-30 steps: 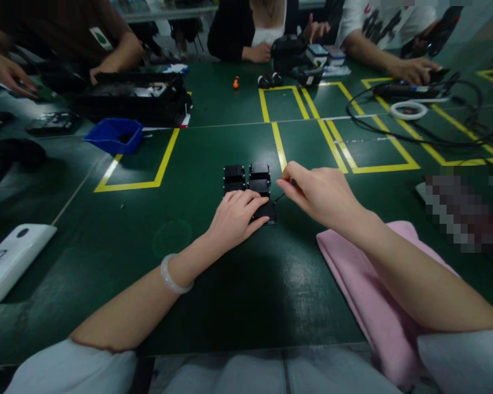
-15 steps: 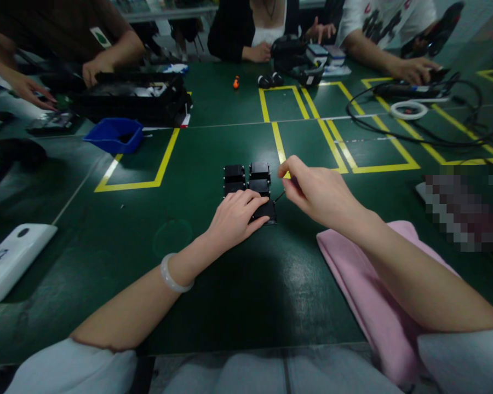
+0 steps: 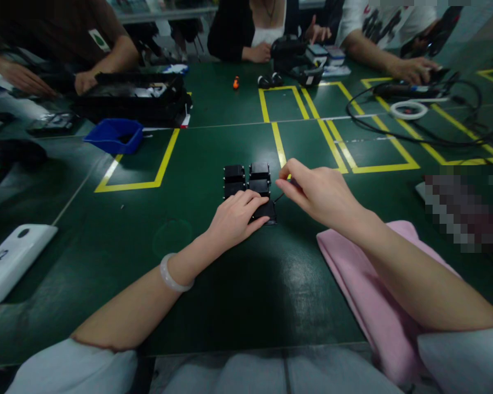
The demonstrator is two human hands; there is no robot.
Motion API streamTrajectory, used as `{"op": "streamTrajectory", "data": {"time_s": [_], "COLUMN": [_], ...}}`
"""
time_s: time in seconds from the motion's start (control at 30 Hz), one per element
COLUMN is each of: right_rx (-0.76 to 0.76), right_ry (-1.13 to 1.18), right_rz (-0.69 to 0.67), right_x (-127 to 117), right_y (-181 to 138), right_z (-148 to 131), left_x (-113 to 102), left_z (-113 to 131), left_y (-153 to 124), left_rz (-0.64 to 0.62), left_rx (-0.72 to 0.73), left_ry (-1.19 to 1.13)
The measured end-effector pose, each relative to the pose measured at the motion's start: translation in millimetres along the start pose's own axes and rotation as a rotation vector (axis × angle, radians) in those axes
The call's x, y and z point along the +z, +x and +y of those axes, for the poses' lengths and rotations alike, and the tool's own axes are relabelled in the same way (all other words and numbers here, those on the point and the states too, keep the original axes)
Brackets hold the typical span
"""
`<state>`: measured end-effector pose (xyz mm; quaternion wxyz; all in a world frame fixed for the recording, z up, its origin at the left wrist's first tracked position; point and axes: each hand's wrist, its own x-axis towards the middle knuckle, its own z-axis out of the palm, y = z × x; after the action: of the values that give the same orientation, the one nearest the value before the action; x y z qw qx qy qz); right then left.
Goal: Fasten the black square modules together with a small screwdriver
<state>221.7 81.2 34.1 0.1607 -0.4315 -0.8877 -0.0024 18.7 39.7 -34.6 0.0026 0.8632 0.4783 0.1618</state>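
Your left hand (image 3: 237,217) lay over a cluster of black blocks (image 3: 234,174) on the green tabletop (image 3: 238,306), its arm coming in from 7 o'clock, a pale bracelet (image 3: 167,274) at the wrist. Its forefinger and thumb stood a little apart on the near block (image 3: 264,210) at the cluster's right; I could not tell whether they gripped it or only pressed it down.

The blocks sat straight ahead of you at 12 o'clock, in two columns side by side, the nearest ones partly hidden under your fingers. Your right hand (image 3: 285,178) was at 3 o'clock from them, thumb and forefinger pinched narrow on a thin dark tool (image 3: 279,197). The tool slanted down towards 8 o'clock, its tip at the near block's right edge.

Measured from the blocks, a pink cloth (image 3: 365,279) lay at 4 o'clock, partly under your right forearm. A white case (image 3: 18,254) was at 8 o'clock, and a blue tray (image 3: 114,135) at 10, with a black box (image 3: 148,104) just beyond it. A small orange item (image 3: 235,83) stood well apart at 12, and a white ring (image 3: 394,113) lay at 2.
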Motion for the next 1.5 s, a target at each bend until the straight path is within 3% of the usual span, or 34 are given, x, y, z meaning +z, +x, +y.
{"op": "streamTrajectory", "data": {"time_s": [1.5], "right_rx": [0.002], "right_ry": [0.038], "right_rz": [-0.022], "right_x": [-1.2], "right_y": [-0.3], "right_z": [1.7], "left_x": [-0.6], "left_z": [0.2], "left_y": [-0.1], "left_rz": [0.0], "left_rx": [0.005], "left_ry": [0.005]}}
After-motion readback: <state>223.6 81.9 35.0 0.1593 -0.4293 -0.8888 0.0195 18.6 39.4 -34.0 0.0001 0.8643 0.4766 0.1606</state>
